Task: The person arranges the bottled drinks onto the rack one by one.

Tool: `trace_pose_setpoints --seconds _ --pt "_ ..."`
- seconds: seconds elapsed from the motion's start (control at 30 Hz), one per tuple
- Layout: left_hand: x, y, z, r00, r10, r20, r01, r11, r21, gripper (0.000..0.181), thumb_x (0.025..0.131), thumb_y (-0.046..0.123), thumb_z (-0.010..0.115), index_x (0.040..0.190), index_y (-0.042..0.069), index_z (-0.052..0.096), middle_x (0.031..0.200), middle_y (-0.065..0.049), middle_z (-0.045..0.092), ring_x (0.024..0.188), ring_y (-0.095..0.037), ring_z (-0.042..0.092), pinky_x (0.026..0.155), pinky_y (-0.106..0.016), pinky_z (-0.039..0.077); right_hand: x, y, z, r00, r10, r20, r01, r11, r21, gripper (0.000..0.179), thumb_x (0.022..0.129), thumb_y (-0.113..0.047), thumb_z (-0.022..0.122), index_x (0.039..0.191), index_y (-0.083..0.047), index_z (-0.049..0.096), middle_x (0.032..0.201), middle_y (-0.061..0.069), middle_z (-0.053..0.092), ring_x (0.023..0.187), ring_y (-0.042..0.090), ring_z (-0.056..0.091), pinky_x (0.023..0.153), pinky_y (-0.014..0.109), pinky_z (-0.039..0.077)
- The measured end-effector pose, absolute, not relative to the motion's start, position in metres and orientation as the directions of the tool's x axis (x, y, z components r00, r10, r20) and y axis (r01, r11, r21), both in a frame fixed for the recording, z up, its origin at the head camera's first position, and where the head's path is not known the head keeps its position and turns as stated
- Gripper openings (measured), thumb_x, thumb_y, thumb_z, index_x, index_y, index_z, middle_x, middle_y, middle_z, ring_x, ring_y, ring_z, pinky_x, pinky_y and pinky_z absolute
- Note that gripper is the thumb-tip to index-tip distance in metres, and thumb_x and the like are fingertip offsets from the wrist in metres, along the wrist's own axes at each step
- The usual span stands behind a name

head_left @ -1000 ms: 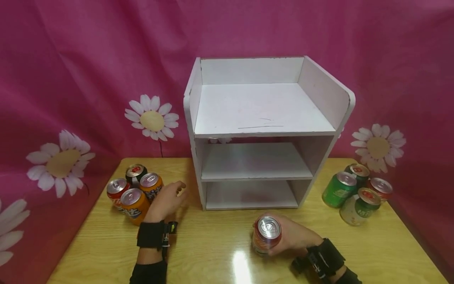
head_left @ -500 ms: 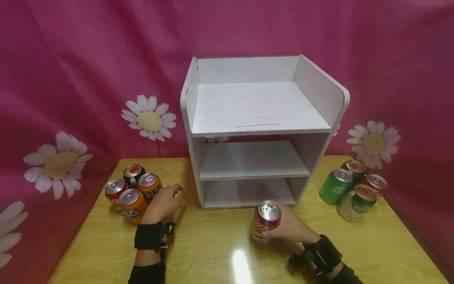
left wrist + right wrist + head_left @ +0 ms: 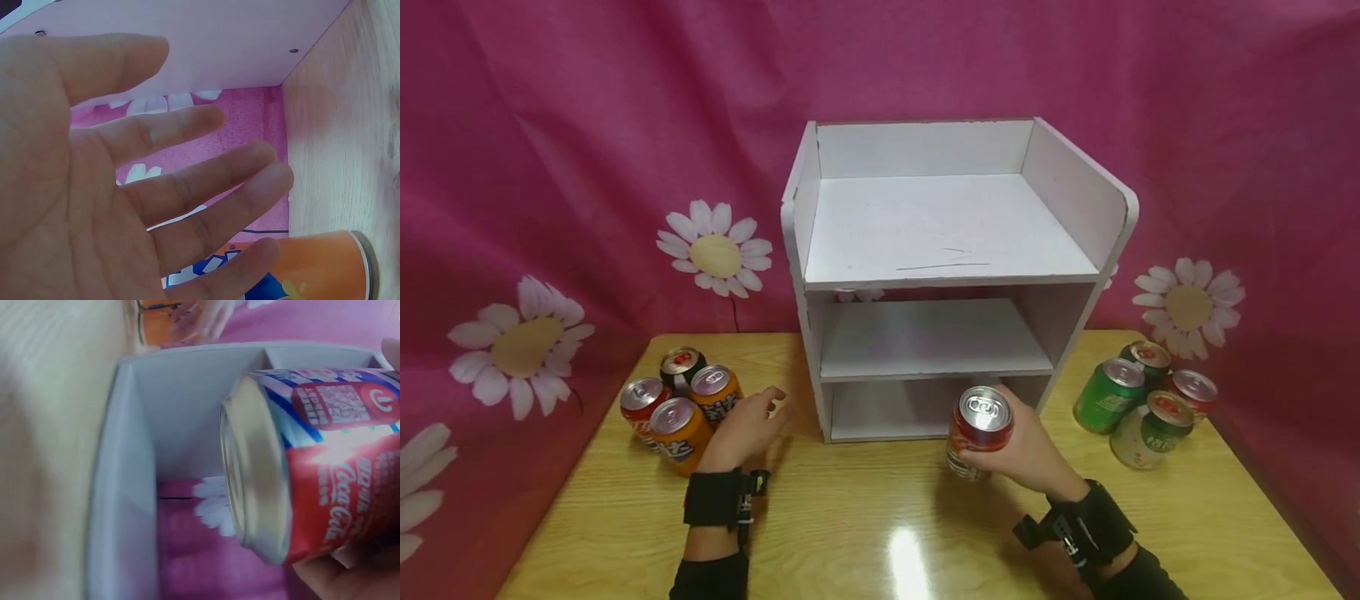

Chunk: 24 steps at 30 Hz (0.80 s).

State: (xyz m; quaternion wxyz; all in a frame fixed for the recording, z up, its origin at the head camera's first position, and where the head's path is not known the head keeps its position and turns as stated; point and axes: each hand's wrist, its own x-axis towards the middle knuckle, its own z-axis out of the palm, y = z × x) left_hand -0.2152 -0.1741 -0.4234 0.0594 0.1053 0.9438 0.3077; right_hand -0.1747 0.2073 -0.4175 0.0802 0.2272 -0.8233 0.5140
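Note:
In the head view my right hand point(image 3: 1030, 450) grips a red Coca-Cola can point(image 3: 979, 429) by its side, its silver lid facing up. Can and hand are in front of the lowest level of the white shelf unit point(image 3: 925, 379); the right wrist view shows the can point(image 3: 337, 462) off the table with its base exposed. My left hand point(image 3: 748, 427) hovers beside the left group of cans, near the orange cans point(image 3: 681, 437). Its fingers are spread and loosely bent, holding nothing. One orange can point(image 3: 319, 265) lies behind its fingers in the left wrist view.
Behind the orange cans stand a red can point(image 3: 643, 404) and a dark can point(image 3: 681, 367). On the right are a green can point(image 3: 1108, 396), a white-and-green can point(image 3: 1150, 433), a red can point(image 3: 1195, 392) and a dark can point(image 3: 1147, 357). A pink flowered curtain point(image 3: 625, 167) hangs behind the table.
My right hand has lifted the Coca-Cola can and carried it forward, toward the shelf unit's lowest level. The left hand has stayed almost still.

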Motion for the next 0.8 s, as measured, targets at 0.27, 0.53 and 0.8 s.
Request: trace_pose_setpoints --seconds 0.27,0.53,0.8 --pt "-0.217 -0.174 -0.425 -0.970 0.231 -0.072 0.144 0.789 0.598 0.048 0.100 0.031 0.045 0.135 -0.002 0.045 0.126 -0.026 0.053 0.112 -0.040 0.052 0.089 -0.052 0.045 -0.176 0.201 -0.374 -0.840 -0.248 0.482 -0.540 0.455 -0.708 0.067 0.061 -0.010 0.088 0.118 -0.003 0.053 0.102 0.005 0.066 0.093 0.019 0.064 0.076 0.031 0.053" --pt "-0.216 -0.176 -0.424 -0.967 0.245 -0.061 0.166 0.800 0.577 0.045 0.100 0.031 0.045 0.127 -0.004 0.052 0.122 -0.024 0.057 0.109 -0.039 0.054 0.088 -0.052 0.045 -0.178 0.192 -0.319 -0.809 -0.215 0.547 -0.573 0.496 -0.652 0.067 0.061 -0.009 0.088 0.117 0.000 0.051 0.106 0.008 0.064 0.097 0.020 0.062 0.077 0.025 0.052" --pt "-0.217 -0.176 -0.425 -0.966 0.251 -0.057 0.176 0.806 0.565 0.044 0.100 0.031 0.045 0.125 -0.004 0.054 0.118 -0.024 0.058 0.107 -0.039 0.056 0.086 -0.051 0.046 -0.179 0.182 -0.270 -0.803 -0.158 0.575 -0.561 0.526 -0.639 0.064 0.067 -0.012 0.085 0.119 0.002 0.050 0.109 0.012 0.063 0.099 0.024 0.061 0.082 0.034 0.051"
